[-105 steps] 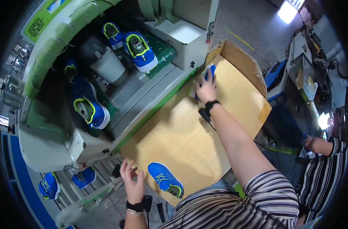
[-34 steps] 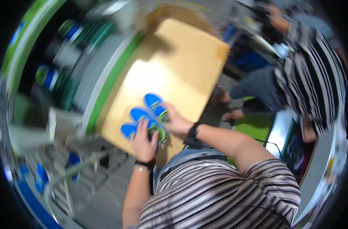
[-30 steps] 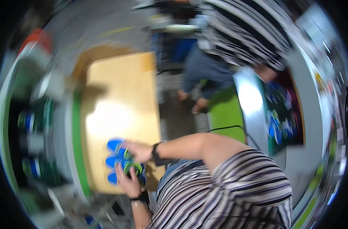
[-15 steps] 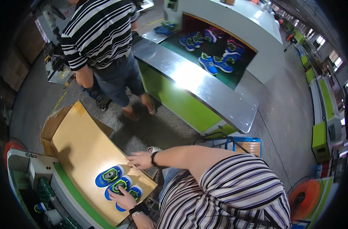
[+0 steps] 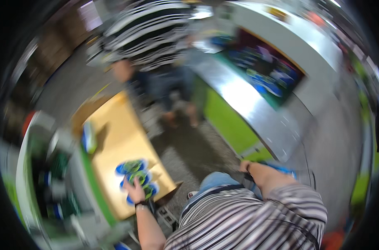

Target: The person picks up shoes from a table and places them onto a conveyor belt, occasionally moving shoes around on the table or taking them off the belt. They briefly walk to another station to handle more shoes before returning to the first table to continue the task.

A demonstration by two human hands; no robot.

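Three blue shoes with bright green lining stand close together on the near end of the tan board: a far shoe [image 5: 127, 167], a middle shoe [image 5: 145, 178] and a near shoe [image 5: 152, 191]. My left hand [image 5: 134, 192] rests on the middle shoe, its fingers apart. Another blue, white and green shoe [image 5: 88, 138], badly blurred, is at the board's far left edge. Out to the right, my right hand [image 5: 244, 166] is beside a blue-framed seat [image 5: 283, 168]. Motion smears its fingers, so its grip is unclear.
The tan board [image 5: 110, 141] adjoins a machine's green edge [image 5: 98, 187] on the left. Ahead, a co-worker in a striped shirt [image 5: 152, 33] stands by a metal-topped green conveyor [image 5: 239, 98] carrying several blue shoes [image 5: 262, 83]. Grey floor [image 5: 185, 168] lies between.
My right hand has left the board's edge and moved right, toward the seat. My left hand stays on the middle shoe. Another shoe now shows at the board's far left. The whole view has shifted.
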